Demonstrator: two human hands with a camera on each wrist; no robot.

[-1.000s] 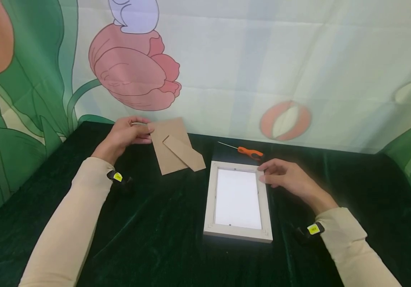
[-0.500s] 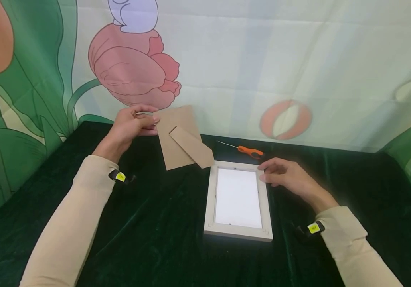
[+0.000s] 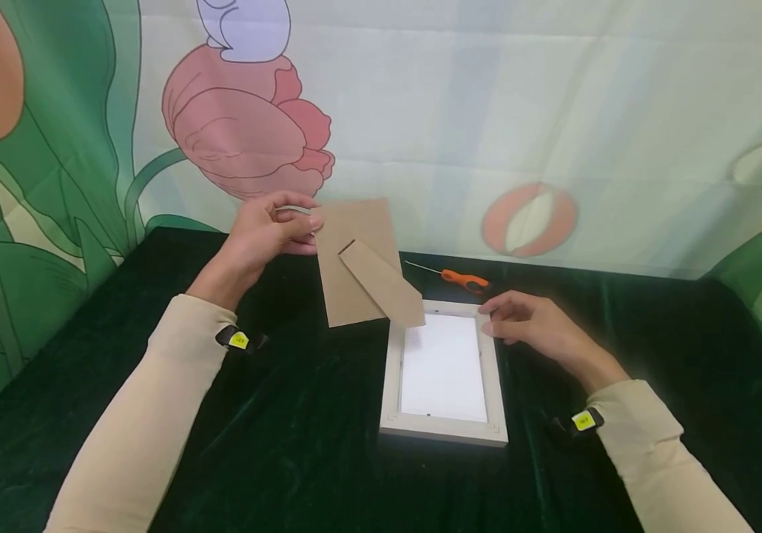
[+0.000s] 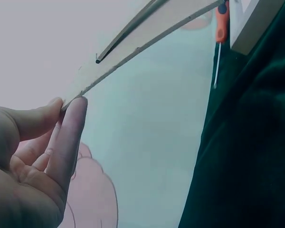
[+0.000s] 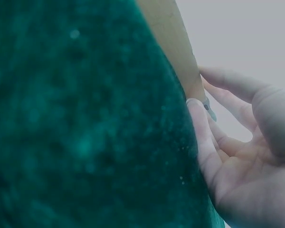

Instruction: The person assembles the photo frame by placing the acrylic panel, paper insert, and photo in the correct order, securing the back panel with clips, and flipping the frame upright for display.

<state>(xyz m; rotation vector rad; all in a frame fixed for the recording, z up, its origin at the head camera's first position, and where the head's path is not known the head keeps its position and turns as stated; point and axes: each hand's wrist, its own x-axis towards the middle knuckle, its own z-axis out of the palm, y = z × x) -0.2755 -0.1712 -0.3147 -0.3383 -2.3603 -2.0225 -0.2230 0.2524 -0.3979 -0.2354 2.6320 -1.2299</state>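
Note:
My left hand [image 3: 268,229] pinches the left edge of a brown picture frame backing board [image 3: 351,222] between thumb and fingertips. Its easel stand [image 3: 381,281] slants across the board, and the stand's wide end overlaps the picture frame in the head view. Edge-on in the left wrist view, the backing board [image 4: 133,50] is held up off the table. The pale picture frame [image 3: 444,429] lies flat with a white sheet [image 3: 444,370] inside it. At its upper right side my right hand [image 3: 534,322] holds the frame's edge, thumb on top; the right wrist view shows fingertips around the side [image 5: 180,57].
A screwdriver with an orange handle [image 3: 464,281] lies just beyond the frame, its shaft pointing left. Dark green velvet cloth [image 3: 288,444] covers the table. Behind it hangs a printed curtain [image 3: 408,133] with flowers.
My left hand has lifted the backing board and carried it right, so that its stand now overlaps the picture frame's upper left. The right hand stays at the frame's edge.

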